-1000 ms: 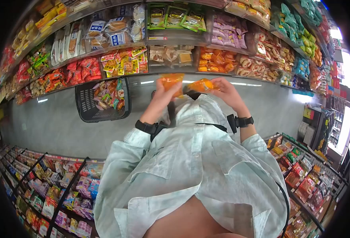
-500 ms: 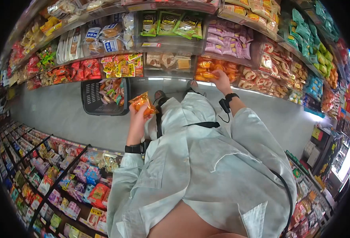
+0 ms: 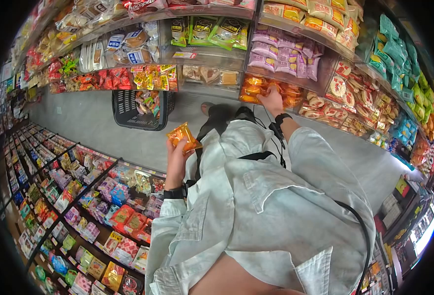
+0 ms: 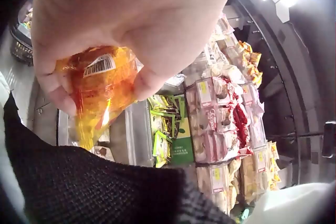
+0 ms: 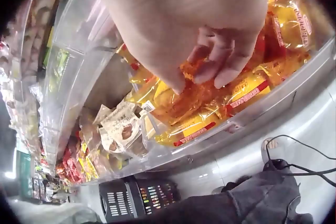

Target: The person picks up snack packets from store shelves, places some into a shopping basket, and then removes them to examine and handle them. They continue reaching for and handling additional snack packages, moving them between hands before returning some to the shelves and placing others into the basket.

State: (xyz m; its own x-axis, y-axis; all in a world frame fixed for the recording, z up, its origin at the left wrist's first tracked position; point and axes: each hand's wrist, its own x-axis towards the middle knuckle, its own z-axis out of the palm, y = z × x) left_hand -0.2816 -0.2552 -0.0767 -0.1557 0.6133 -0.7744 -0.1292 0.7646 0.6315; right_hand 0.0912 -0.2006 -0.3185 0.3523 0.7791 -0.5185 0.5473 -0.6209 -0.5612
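In the head view, the left hand (image 3: 177, 155) grips an orange packet (image 3: 184, 137) in front of the body. The left wrist view shows that packet (image 4: 104, 85) pinched between thumb and fingers, a barcode on its top. Over at the shelf, the right hand (image 3: 272, 102) reaches into a bin of orange packets (image 3: 292, 94). Seen by the right wrist camera, the right hand (image 5: 194, 29) has its thumb and bent fingertips on an orange packet (image 5: 191, 98) among the others; whether it pinches that packet firmly is unclear.
A dark basket (image 3: 139, 121) with mixed packets stands on the floor, below the shelf's front edge. Purple packets (image 3: 281, 61) fill the bin above the orange ones, and bread-like packs (image 3: 357, 105) lie to their right. A snack rack (image 3: 91, 206) runs along the lower left.
Since a second ago, the right hand has left the space beside the left hand and gone into the orange bin. The left hand has moved down and left, still holding its packet.
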